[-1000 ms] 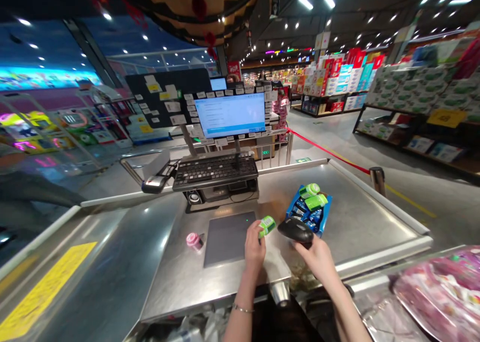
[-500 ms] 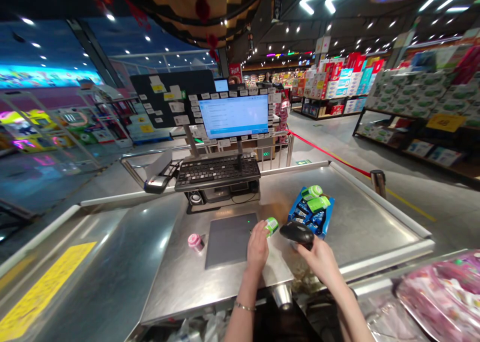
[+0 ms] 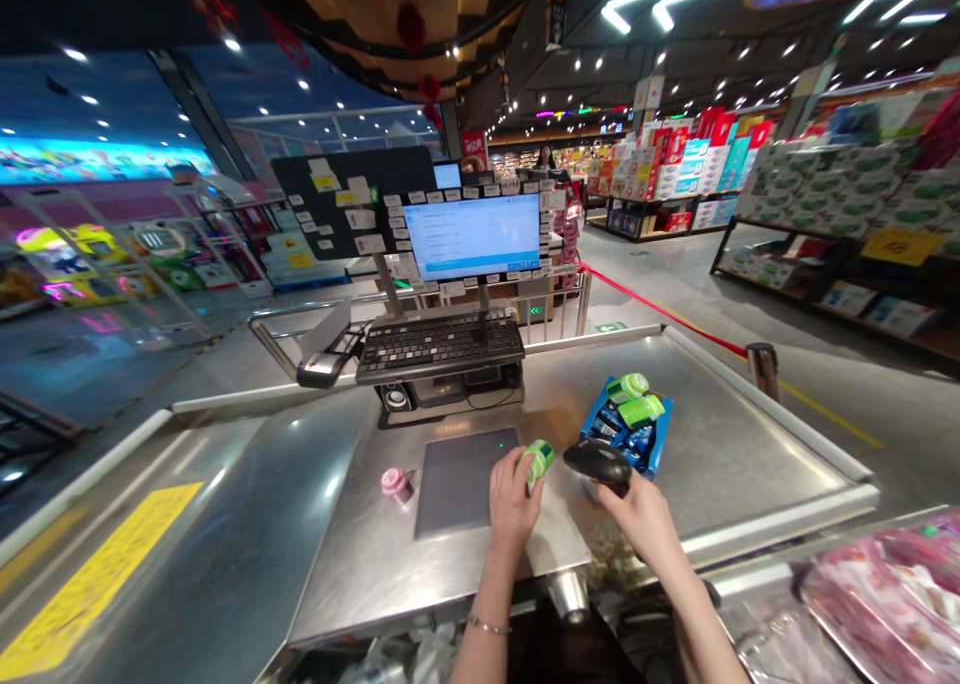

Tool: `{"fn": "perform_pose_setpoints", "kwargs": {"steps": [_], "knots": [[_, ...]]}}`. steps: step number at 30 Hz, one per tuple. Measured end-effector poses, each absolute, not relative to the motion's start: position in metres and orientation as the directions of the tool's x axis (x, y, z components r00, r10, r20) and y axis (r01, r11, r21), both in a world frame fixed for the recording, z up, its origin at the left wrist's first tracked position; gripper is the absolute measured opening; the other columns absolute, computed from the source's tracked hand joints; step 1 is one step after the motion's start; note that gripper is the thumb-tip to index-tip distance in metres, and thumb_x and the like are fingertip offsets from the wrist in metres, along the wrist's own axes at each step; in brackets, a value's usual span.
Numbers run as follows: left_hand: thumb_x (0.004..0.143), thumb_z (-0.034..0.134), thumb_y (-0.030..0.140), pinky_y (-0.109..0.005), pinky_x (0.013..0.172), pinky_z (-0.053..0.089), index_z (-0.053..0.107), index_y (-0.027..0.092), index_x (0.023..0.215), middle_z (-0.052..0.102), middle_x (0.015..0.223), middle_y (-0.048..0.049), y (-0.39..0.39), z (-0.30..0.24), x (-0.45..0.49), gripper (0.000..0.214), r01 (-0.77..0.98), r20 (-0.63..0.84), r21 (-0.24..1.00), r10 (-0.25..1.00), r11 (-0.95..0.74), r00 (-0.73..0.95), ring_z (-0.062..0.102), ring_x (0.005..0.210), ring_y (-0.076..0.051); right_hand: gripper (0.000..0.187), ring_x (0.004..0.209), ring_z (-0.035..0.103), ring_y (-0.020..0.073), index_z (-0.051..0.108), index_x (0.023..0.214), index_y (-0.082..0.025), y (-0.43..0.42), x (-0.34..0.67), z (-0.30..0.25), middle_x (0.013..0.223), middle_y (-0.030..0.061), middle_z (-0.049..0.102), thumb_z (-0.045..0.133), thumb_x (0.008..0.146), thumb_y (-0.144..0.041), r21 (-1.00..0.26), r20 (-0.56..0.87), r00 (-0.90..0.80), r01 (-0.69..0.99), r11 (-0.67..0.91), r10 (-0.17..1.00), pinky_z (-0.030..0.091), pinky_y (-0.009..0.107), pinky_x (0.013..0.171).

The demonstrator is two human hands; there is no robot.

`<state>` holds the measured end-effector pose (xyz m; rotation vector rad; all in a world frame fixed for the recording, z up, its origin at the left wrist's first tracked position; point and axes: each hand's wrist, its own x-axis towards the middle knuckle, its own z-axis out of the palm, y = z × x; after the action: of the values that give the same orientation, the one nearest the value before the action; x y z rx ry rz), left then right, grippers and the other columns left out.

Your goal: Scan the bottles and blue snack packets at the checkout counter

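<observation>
My left hand grips a small green-and-white bottle above the steel checkout counter. My right hand holds a black handheld barcode scanner with its head close to that bottle. Just behind the scanner, an open blue box holds blue packets and green bottles like the one in my hand. The scanner hides the box's near corner. A small pink cylindrical item stands left of a dark grey scanning plate.
A keyboard and a monitor stand at the far side of the counter, with a card terminal to their left. A conveyor with a yellow stripe runs at left. Pink-wrapped goods lie at lower right.
The green bottle has turned slightly more upright in my left hand. The whole view has drifted a little. The scanner has stayed close to the bottle.
</observation>
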<state>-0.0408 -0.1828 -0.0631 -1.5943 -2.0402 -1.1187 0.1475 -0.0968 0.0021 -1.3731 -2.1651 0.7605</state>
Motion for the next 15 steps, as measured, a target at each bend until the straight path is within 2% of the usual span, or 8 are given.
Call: {"fn": "perform_pose_setpoints", "kwargs": {"steps": [3,6,11,15], "knots": [[0.082,0.058,0.03,-0.038,0.089,0.047,0.052,0.019,0.121,0.059,0.108,-0.0105,-0.199,-0.064,-0.047,0.04,0.859,0.636,0.484,0.607,0.169,-0.478,0.055,0.101,-0.022,0.042,0.062,0.063,0.0236,0.064,0.09,-0.014,-0.101,0.139,0.003,0.067,0.0074,0.068,0.044,0.076,-0.048,-0.697,0.098,-0.396,0.627,0.347,0.913,0.043,0.029,0.058],[0.082,0.056,0.027,-0.036,0.088,0.046,0.052,0.019,0.124,0.056,0.103,-0.0092,-0.223,-0.075,-0.057,0.043,0.771,0.582,0.555,0.517,0.312,-0.628,0.053,0.098,-0.021,0.043,0.061,0.062,0.0242,0.065,0.088,-0.013,-0.11,0.126,0.001,0.064,0.0073,0.067,0.044,0.074,-0.049,-0.746,0.11,-0.4,0.572,0.342,0.91,0.044,0.03,0.059],[0.079,0.052,0.018,-0.038,0.085,0.044,0.055,0.017,0.122,0.052,0.1,-0.0096,-0.271,-0.098,-0.086,0.044,0.629,0.498,0.536,0.391,0.563,-0.774,0.051,0.092,-0.023,0.042,0.058,0.062,0.024,0.064,0.083,-0.014,-0.13,0.104,-0.008,0.062,0.0075,0.066,0.046,0.072,-0.049,-0.791,0.125,-0.414,0.507,0.342,0.902,0.042,0.03,0.055],[0.082,0.049,0.023,-0.039,0.083,0.043,0.051,0.017,0.126,0.052,0.1,-0.0105,-0.303,-0.103,-0.112,0.045,0.525,0.476,0.522,0.282,0.672,-0.833,0.051,0.09,-0.024,0.041,0.056,0.06,0.0236,0.064,0.081,-0.015,-0.138,0.095,-0.015,0.059,0.0064,0.065,0.046,0.071,-0.05,-0.779,0.135,-0.416,0.516,0.356,0.899,0.041,0.03,0.054]]}}
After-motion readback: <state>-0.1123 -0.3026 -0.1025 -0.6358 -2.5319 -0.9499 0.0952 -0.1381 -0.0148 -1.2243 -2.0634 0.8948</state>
